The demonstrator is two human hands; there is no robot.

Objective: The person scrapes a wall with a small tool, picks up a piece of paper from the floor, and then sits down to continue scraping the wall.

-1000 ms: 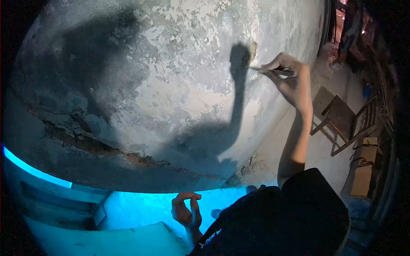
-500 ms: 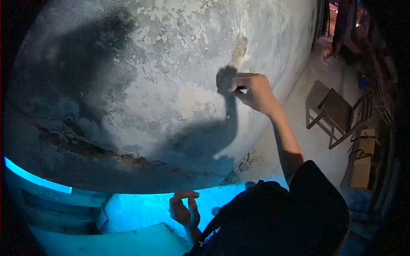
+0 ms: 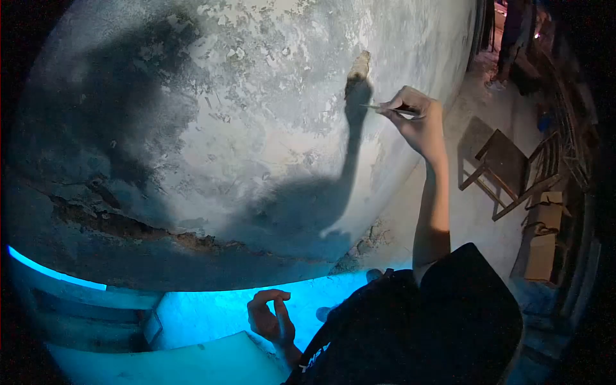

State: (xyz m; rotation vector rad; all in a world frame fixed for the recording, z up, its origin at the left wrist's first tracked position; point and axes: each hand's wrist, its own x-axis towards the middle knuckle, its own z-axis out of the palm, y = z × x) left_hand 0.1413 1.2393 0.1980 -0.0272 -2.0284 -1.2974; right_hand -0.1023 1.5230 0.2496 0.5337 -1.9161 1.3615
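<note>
The right hand [image 3: 414,122] is just beside the tan patch [image 3: 359,66] on the wall [image 3: 276,138], to its right and a little lower, with thumb and fingers pinched round a thin tool [image 3: 372,106]. The tool's narrow end sticks out from the fingertips on the side toward the wall, while the rest runs back through the grip into the hollow of the hand. Its tip points left, just below the patch; whether it touches the wall cannot be told. The long axis lies nearly level across the view, sloping slightly down toward the palm. The shadow [image 3: 355,122] of the hand falls over the patch's lower end. Well below the patch and to its left, the left hand [image 3: 273,319] is curled, thumb and forefinger tips close together; whether it pinches anything cannot be told. A wooden chair [image 3: 507,163] stands right of the patch and lower, with cardboard [image 3: 542,256] below it.
</note>
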